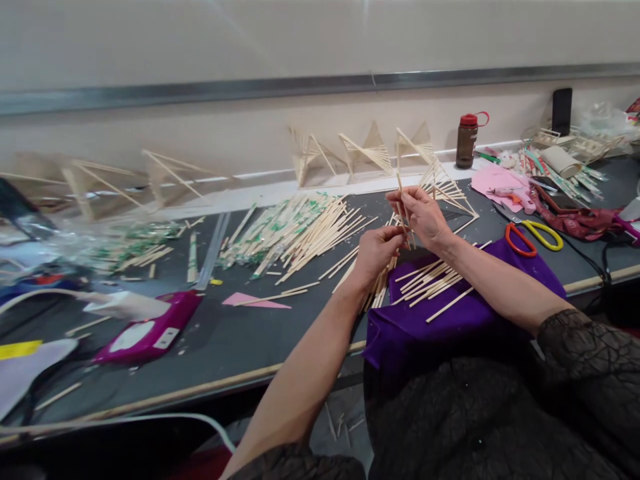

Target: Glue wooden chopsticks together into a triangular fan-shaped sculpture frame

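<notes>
My right hand (pixel 423 212) is closed round slim wooden chopsticks (pixel 399 180) that stand nearly upright. Just below and to its left, my left hand (pixel 379 252) pinches near the lower ends of the same sticks; how many are held is hard to make out. Under my forearms a purple cloth (pixel 505 280) hangs over the table edge, with several loose chopsticks (pixel 440 283) across it. Behind my right hand lies a fan-shaped frame of glued sticks (pixel 453 193). Left of my hands spreads a large pile of bare chopsticks (pixel 320 233) beside wrapped ones (pixel 285 223).
Stick structures (pixel 367 153) line the wall. Scissors (pixel 535 237), a pink glue gun (pixel 517 197) and a brown bottle (pixel 465 143) are on the right. A magenta power strip (pixel 150 330), clear plastic strips (pixel 213 253) and pink paper (pixel 257 302) lie left.
</notes>
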### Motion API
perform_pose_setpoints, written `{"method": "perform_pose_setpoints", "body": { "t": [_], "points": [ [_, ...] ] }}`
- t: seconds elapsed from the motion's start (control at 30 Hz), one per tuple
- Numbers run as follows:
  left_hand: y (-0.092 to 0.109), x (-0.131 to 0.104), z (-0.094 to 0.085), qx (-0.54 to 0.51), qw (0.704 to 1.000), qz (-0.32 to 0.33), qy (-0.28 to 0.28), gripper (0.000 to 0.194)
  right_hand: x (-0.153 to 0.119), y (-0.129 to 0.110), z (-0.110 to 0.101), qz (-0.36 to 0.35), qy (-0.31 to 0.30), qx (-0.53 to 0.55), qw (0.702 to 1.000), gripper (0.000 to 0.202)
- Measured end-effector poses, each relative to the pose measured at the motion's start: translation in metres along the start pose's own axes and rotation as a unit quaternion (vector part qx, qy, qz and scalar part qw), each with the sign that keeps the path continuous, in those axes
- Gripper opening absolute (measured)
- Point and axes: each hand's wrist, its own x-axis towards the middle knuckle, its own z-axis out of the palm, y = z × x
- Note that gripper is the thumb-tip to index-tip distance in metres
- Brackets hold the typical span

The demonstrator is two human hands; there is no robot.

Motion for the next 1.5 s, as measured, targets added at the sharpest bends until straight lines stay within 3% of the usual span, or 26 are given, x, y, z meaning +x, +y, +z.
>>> {"method": "perform_pose_setpoints", "body": {
  "t": [0.37, 0.63, 0.8, 0.9, 1.1, 1.27, 1.4, 1.5],
  "points": [
    [-0.013, 0.003, 0.008, 0.088, 0.996, 0.016, 0.010, 0.032, -0.002, -0.001, -0.001, 0.014, 0.005, 0.006, 1.000, 0.011],
    [-0.010, 0.004, 0.009, 0.139, 0.989, 0.047, 0.010, 0.026, -0.003, -0.003, 0.000, 0.016, 0.011, 0.001, 1.000, 0.014],
    [0.004, -0.007, -0.001, 0.164, 0.982, 0.091, 0.034, 0.026, -0.002, -0.009, -0.005, 0.018, 0.012, -0.008, 1.000, 0.014],
    [0.012, -0.018, -0.014, 0.175, 0.978, 0.111, -0.008, 0.026, 0.000, -0.012, -0.010, 0.008, 0.005, -0.025, 1.000, 0.012],
    [0.020, -0.023, -0.028, 0.243, 0.955, 0.131, -0.104, 0.017, -0.005, -0.019, -0.009, -0.020, -0.048, -0.106, 0.993, 0.009],
    [0.027, -0.029, -0.009, 0.310, 0.928, 0.136, -0.156, 0.010, -0.019, -0.033, 0.001, -0.049, -0.151, -0.198, 0.967, 0.012],
    [0.034, -0.033, 0.006, 0.333, 0.920, 0.128, -0.164, 0.013, -0.024, -0.037, 0.003, -0.034, -0.184, -0.232, 0.954, 0.019],
    [0.032, -0.028, -0.007, 0.361, 0.920, 0.103, -0.117, 0.014, -0.021, -0.034, 0.000, -0.034, -0.184, -0.241, 0.952, 0.019]
  ]
}}
